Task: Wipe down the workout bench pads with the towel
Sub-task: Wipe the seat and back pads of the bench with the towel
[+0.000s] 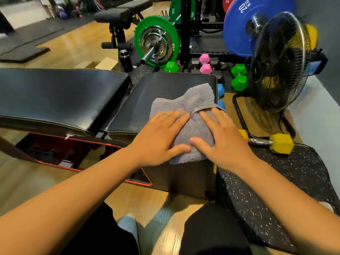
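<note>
A grey towel [193, 102] lies spread on the right part of the black seat pad [161, 85] of the workout bench, its near edge hanging over the pad's front. My left hand [160, 138] presses flat on the towel's left side, fingers together and pointing right. My right hand [220, 138] presses flat on its right side, fingertips partly tucked under a fold. The long black back pad [60, 94] stretches to the left, with nothing on it.
A black floor fan [276, 65] stands close on the right. A yellow dumbbell [276, 143] lies on the speckled mat beside the bench. Green, pink and blue dumbbells, a loaded barbell [156, 43] and a rack sit behind. A second bench stands farther back.
</note>
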`<state>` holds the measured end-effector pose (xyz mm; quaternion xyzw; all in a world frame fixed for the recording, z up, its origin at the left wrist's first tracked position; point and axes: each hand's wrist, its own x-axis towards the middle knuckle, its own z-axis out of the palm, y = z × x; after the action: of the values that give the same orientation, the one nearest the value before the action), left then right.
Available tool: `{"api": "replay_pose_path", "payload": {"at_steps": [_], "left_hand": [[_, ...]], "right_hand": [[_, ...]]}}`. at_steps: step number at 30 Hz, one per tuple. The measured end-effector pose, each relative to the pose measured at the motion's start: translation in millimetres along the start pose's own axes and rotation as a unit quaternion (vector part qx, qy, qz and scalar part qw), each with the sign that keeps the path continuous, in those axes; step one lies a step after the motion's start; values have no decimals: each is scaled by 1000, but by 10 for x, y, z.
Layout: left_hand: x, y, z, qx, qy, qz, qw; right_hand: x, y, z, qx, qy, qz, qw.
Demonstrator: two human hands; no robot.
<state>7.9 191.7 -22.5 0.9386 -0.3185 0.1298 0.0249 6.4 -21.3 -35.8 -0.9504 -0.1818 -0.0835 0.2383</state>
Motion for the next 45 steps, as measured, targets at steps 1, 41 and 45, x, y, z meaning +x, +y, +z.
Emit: {"api": "replay_pose_path", "payload": {"at_steps": [1, 41, 45], "left_hand": [[-65, -44, 5, 9, 4, 1, 1000], [461, -418, -71, -177, -105, -80, 975], [857, -604, 7, -124, -155, -138, 970]], "right_hand": [[-29, -76, 16, -55, 10, -22, 998], [565, -301, -305, -62, -122, -30, 990], [1096, -31, -51, -110, -95, 21, 989]]}}
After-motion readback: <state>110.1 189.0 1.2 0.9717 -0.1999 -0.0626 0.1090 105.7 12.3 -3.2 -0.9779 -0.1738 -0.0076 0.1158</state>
